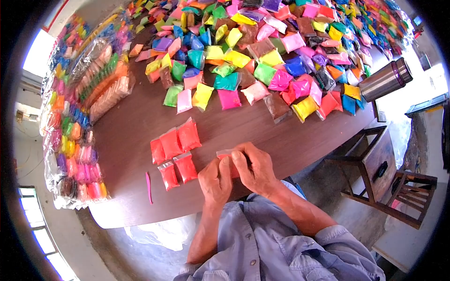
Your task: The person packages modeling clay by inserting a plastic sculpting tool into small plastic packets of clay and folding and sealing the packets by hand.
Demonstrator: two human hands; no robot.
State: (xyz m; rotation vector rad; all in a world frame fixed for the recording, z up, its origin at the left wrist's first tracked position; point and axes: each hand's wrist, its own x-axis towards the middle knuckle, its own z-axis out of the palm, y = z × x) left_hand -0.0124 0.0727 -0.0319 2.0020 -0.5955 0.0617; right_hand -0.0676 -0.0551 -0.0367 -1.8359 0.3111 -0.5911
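My left hand (pixel 215 181) and my right hand (pixel 256 169) meet near the table's front edge, both closed on one small clear zip bag of red material (pixel 235 173). The thumbs press at its top, and the fingers hide most of the bag. Just left of my hands lie several like red bags: a back row with a red bag (pixel 189 134) at its right end, and two in front, among them a red bag (pixel 186 167). A thin pink stick-like piece (pixel 149 188) rests farther left, touched by neither hand.
A big heap of small bags in many colours, with a yellow bag (pixel 203 96) at its near side, covers the far table (pixel 126 154). Clear packs of bags (pixel 110 89) line the left side. A steel flask (pixel 385 80) stands at the right; a wooden stool (pixel 375 164) is beyond the edge.
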